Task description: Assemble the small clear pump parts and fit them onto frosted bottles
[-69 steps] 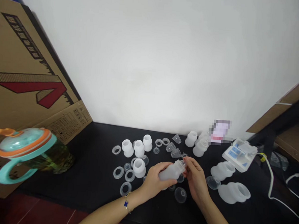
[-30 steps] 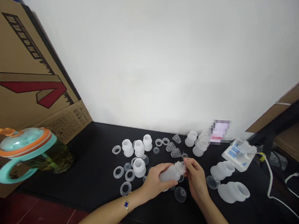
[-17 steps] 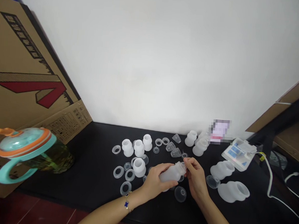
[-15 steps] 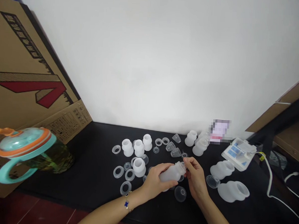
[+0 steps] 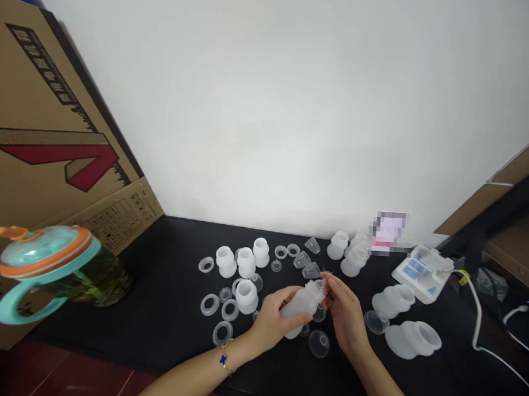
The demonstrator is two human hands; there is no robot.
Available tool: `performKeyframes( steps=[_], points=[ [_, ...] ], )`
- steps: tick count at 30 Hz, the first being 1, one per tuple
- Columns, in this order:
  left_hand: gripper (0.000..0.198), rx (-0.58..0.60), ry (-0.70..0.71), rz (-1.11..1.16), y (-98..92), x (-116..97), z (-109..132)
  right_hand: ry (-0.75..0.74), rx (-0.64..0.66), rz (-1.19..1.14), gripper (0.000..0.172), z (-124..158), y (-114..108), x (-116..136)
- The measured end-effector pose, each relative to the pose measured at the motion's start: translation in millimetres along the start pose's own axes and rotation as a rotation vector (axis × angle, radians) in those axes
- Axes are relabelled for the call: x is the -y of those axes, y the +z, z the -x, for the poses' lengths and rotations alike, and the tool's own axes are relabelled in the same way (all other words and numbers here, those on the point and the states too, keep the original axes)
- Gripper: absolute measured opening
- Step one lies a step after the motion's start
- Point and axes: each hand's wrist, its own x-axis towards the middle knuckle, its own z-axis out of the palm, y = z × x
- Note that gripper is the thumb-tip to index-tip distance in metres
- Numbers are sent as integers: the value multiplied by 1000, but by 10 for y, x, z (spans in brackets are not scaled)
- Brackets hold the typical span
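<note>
My left hand (image 5: 275,315) is wrapped round a translucent white bottle (image 5: 300,303), tilted with its neck up to the right. At the bottle's mouth, the fingers of my right hand (image 5: 341,307) pinch a small clear piece (image 5: 324,278) whose exact shape I cannot make out. Below my hands lies a clear domed cap (image 5: 319,343). Left of my hands stand several white bottles with open mouths, one of them close by (image 5: 246,296). Clear rings (image 5: 223,333) and small round discs (image 5: 225,294) lie around them. Clear tapered covers (image 5: 311,270) lie just behind the held bottle.
On the right are two lying bottles (image 5: 412,339), a clear cap (image 5: 376,321), and a white power strip (image 5: 422,273) with cables. More bottles (image 5: 337,245) stand by the wall. A large teal-lidded jug (image 5: 63,263) and a cardboard box (image 5: 50,113) are at left.
The held bottle's neck has tipped slightly up and left. My right hand's fingers have shifted a little at its mouth. The surrounding parts stay where they were.
</note>
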Motion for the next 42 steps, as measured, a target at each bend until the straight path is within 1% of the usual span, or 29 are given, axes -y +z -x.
performKeyframes(
  steps=[6,11,33,42],
  points=[
    [46,9,-8,5,-5,-1,5,-42,-18,76,32,17,4,6],
    [46,7,-5,0,-6,-2,7,-70,-28,82,31,18,7,4],
    [45,8,8,-23,-7,-33,4,-75,-69,85,31,22,47,44],
    [49,0,1,-61,-8,-38,10,-75,-102,83,31,31,55,43]
  ],
)
